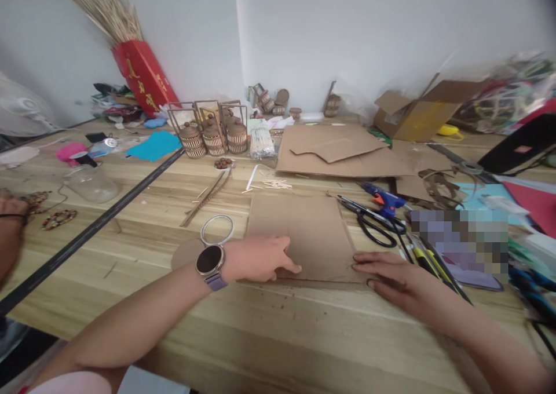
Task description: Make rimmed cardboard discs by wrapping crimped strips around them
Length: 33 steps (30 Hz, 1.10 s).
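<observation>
A flat sheet of cardboard point(317, 232) lies on the table in front of me. Over its left part reaches my left hand point(263, 258), a watch point(210, 261) on the wrist; one finger points out at the cardboard, the others are bent, and I see nothing held. My right hand point(397, 278) rests open at the lower right corner of the sheet, fingers stretched out along the edge. A silvery ring point(216, 216) and a partly covered cardboard disc point(185, 254) lie beside my left wrist. Black scissors point(376, 229) lie just beyond the sheet's right edge.
A blue glue gun point(384, 200) and yellow cutters point(428, 261) lie at right. Behind are larger cardboard pieces point(343, 165), small sticks point(278, 183), and several miniature baskets point(215, 139). Another person's hand point(13, 208) is at far left, near a jar point(91, 184).
</observation>
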### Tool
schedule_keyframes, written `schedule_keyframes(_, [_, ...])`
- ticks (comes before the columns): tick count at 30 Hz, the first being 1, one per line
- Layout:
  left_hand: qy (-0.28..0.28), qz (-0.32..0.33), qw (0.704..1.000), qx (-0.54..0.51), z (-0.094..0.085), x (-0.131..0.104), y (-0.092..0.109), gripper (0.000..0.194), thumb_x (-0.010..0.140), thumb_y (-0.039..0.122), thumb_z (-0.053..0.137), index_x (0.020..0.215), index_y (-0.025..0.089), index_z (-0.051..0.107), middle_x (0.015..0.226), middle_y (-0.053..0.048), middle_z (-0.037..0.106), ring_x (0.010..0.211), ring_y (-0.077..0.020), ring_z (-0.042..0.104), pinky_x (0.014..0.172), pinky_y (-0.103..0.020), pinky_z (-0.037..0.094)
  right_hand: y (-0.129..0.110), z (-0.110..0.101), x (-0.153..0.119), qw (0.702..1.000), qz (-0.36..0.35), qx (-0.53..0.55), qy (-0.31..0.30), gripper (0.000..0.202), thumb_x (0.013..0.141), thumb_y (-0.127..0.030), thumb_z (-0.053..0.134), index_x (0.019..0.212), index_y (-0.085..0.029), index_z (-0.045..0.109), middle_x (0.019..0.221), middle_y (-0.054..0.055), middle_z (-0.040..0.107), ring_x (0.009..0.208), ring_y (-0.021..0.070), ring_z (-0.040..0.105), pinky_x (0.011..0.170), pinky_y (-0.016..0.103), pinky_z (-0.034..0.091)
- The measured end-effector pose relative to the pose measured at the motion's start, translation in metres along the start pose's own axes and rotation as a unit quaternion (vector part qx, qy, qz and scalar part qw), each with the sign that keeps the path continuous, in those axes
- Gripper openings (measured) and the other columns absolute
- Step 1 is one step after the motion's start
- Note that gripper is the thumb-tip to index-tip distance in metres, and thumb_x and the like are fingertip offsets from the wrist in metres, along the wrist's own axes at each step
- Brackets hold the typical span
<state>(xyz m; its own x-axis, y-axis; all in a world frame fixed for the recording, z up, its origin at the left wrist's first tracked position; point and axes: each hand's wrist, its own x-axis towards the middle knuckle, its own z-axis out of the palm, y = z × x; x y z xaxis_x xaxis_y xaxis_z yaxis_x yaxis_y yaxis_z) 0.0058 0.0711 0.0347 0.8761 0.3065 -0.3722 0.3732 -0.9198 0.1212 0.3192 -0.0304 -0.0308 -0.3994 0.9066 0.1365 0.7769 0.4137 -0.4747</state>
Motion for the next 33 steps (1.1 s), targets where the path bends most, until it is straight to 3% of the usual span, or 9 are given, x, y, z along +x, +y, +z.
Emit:
schedule_keyframes(5, [-0.018, 0.005, 0.999, -0.047, -0.004, 0.016, 0.002, 0.034, 0.089, 0.016, 0.06, 0.12, 0.027, 0.066, 0.105, -0.005, 0.063, 0.088, -0.0198, 0.063, 0.059, -0.026, 0.036, 0.0, 0.0, -0.001, 1.0, 0.019, 0.009, -0.006, 0.031, 0.089, -0.029, 0.054, 0.112, -0.02, 0.074, 0.121, 0.015, 0.07, 0.114, 0.0279, 0.065, 0.095, 0.047, 0.055])
schedule_keyframes(12, [-0.055, 0.044, 0.997, -0.016, -0.015, 0.04, 0.003, 0.077, 0.082, 0.017, 0.071, 0.148, 0.037, 0.036, 0.108, -0.006, 0.071, 0.094, -0.0251, 0.067, 0.062, -0.027, 0.042, -0.003, -0.001, -0.001, 0.999, 0.042, 0.024, -0.01, 0.031, 0.089, -0.03, 0.054, 0.111, -0.021, 0.075, 0.122, 0.014, 0.069, 0.114, 0.027, 0.064, 0.096, 0.045, 0.054])
schedule_keyframes(19, [-0.127, 0.047, 0.991, 0.021, -0.034, 0.055, 0.017, 0.098, 0.074, 0.006, 0.074, 0.152, 0.039, 0.024, 0.086, -0.003, 0.076, 0.079, -0.0253, 0.07, 0.057, -0.027, 0.043, -0.008, -0.005, -0.001, 0.995, 0.079, 0.061, -0.019, 0.03, 0.086, -0.029, 0.058, 0.111, -0.025, 0.075, 0.124, 0.012, 0.068, 0.118, 0.0259, 0.062, 0.099, 0.042, 0.051])
schedule_keyframes(24, [-0.134, 0.057, 0.988, 0.044, -0.039, 0.058, 0.023, 0.103, 0.072, 0.002, 0.073, 0.152, 0.04, 0.021, 0.094, -0.005, 0.077, 0.079, -0.0262, 0.07, 0.057, -0.027, 0.044, -0.013, -0.01, 0.001, 0.992, 0.098, 0.078, -0.022, 0.031, 0.091, -0.041, 0.055, 0.108, -0.023, 0.075, 0.121, 0.011, 0.07, 0.113, 0.0241, 0.064, 0.095, 0.037, 0.052])
schedule_keyframes(29, [-0.16, 0.043, 0.986, 0.034, -0.039, 0.061, 0.024, 0.107, 0.07, 0.005, 0.076, 0.152, 0.042, 0.018, 0.098, -0.004, 0.077, 0.078, -0.0254, 0.07, 0.061, -0.026, 0.045, -0.012, -0.019, 0.008, 0.99, 0.137, -0.038, 0.024, 0.033, 0.094, -0.042, 0.047, 0.102, -0.024, 0.074, 0.106, 0.005, 0.076, 0.096, 0.0196, 0.071, 0.084, 0.029, 0.056])
schedule_keyframes(33, [-0.164, 0.045, 0.985, 0.021, -0.038, 0.065, 0.023, 0.107, 0.071, 0.004, 0.076, 0.152, 0.043, 0.018, 0.102, -0.003, 0.076, 0.081, -0.0242, 0.07, 0.068, -0.027, 0.047, 0.006, -0.033, 0.03, 0.968, 0.196, -0.135, 0.083, 0.03, 0.094, -0.034, 0.046, 0.097, -0.021, 0.073, 0.098, 0.008, 0.076, 0.088, 0.023, 0.07, 0.078, 0.033, 0.055])
